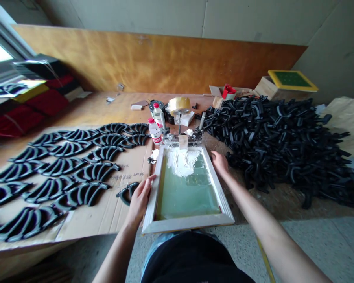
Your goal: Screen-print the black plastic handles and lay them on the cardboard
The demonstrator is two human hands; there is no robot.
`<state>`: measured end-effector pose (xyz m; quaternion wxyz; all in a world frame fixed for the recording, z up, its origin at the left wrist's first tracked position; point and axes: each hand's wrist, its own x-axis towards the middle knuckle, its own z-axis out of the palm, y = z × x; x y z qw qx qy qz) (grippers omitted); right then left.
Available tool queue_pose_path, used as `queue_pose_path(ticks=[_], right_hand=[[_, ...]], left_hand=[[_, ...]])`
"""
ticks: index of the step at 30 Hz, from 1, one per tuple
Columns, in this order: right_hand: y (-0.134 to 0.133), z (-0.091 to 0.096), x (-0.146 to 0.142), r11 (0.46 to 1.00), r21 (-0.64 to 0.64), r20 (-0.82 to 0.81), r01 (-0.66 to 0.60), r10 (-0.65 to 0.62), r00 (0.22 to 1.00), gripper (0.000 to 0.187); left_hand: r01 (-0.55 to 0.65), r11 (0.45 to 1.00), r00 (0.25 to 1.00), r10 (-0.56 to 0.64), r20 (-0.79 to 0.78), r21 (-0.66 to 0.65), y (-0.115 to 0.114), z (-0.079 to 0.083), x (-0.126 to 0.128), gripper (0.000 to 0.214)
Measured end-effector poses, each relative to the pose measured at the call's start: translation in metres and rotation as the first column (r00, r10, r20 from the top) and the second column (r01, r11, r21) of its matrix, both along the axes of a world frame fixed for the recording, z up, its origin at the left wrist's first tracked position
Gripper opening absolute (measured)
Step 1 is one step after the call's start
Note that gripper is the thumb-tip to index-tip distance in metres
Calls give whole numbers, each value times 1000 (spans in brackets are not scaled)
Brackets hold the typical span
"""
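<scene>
In front of me sits a screen printing frame (188,224), a pale metal border around a greenish mesh. Thick white paste (181,161) is spread over the far part of the mesh. My left hand (141,196) is closed at the frame's left rail, its fingertips on the edge. Just left of that hand lie black curved handles (125,194) on cardboard. My right hand (220,163) is beside the frame's right rail, fingers partly stretched and apart; I see nothing in it. A metal clamp stand (183,138) bears the frame's far end.
Rows of black curved handles (73,169) cover the cardboard (126,157) at left. A large heap of black handles (259,137) lies at right. Behind the stand are red-capped bottles (155,133) and a tape roll (179,105). A yellow-framed screen (293,80) sits on a box.
</scene>
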<state>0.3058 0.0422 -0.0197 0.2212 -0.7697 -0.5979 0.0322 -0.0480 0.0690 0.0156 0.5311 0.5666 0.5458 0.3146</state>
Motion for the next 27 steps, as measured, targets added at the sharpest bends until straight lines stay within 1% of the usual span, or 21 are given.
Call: queue_pose_path(ticks=[1,2,3,4,5,6,8,10,11,12,13,14,16,17,18,19,22,23,24,25,27], right_hand=[[10,7,2,997,65,11,50,-50,999,37],[22,14,0,988,140,31,60,-65,997,43],[36,20,-7,977,209,62,28,-42,997,50],[51,26,-17,968,248,103,-41,16,995,55],[64,30,-29,962,242,145,-129,95,985,56],[76,33,-41,958,199,176,-206,172,969,51],[89,31,-62,953,60,191,-298,282,940,31],[85,25,-75,938,-47,183,-343,345,921,16],[78,21,-77,923,-72,179,-379,386,905,12],[67,18,-77,896,-81,178,-437,444,878,12],[55,17,-75,856,-79,176,-511,516,838,12],[44,17,-71,801,-76,174,-594,597,783,13],[27,21,-63,675,-84,154,-733,736,660,11],[23,24,-60,631,-92,138,-770,774,618,9],[22,26,-58,617,-93,123,-781,786,606,8],[23,26,-58,634,-82,116,-769,772,625,9],[27,18,-61,734,17,139,-679,670,729,13],[25,13,-63,746,53,152,-664,652,743,16],[22,8,-64,740,75,161,-668,652,741,19],[18,5,-65,723,82,162,-686,669,725,20],[13,4,-64,693,71,141,-717,705,695,17]], left_hand=[[4,1000,1000,-4,8,-27,-2,-13,-1,70],[14,998,1000,-13,16,-56,-3,-25,-2,77],[22,997,1000,-21,14,-77,-4,-36,-1,82],[30,996,1000,-30,-4,-88,-4,-45,-1,84],[32,996,999,-35,-33,-84,-3,-52,0,84],[35,997,997,-39,-70,-66,-2,-57,0,81],[41,999,990,-44,-133,-30,-1,-64,0,76],[54,998,985,-59,-160,-34,-1,-67,-1,72],[58,997,985,-64,-161,-42,0,-68,-2,71],[59,997,986,-66,-154,-47,-1,-70,-2,71],[60,997,988,-66,-142,-47,-1,-71,-3,70],[58,997,990,-63,-127,-44,-1,-72,-3,70],[51,998,993,-55,-106,-41,-1,-73,-2,70],[48,998,993,-52,-103,-42,-1,-74,-2,70],[43,998,993,-48,-105,-47,-1,-73,-2,71],[36,998,993,-42,-110,-53,-1,-72,-1,71],[19,998,992,-26,-123,-60,-1,-70,-1,73],[16,998,992,-23,-126,-59,-1,-69,-1,73],[16,998,991,-23,-129,-56,-1,-69,-1,73],[17,998,991,-24,-132,-53,-1,-69,-1,72],[18,999,990,-24,-137,-51,-1,-68,-1,71]])
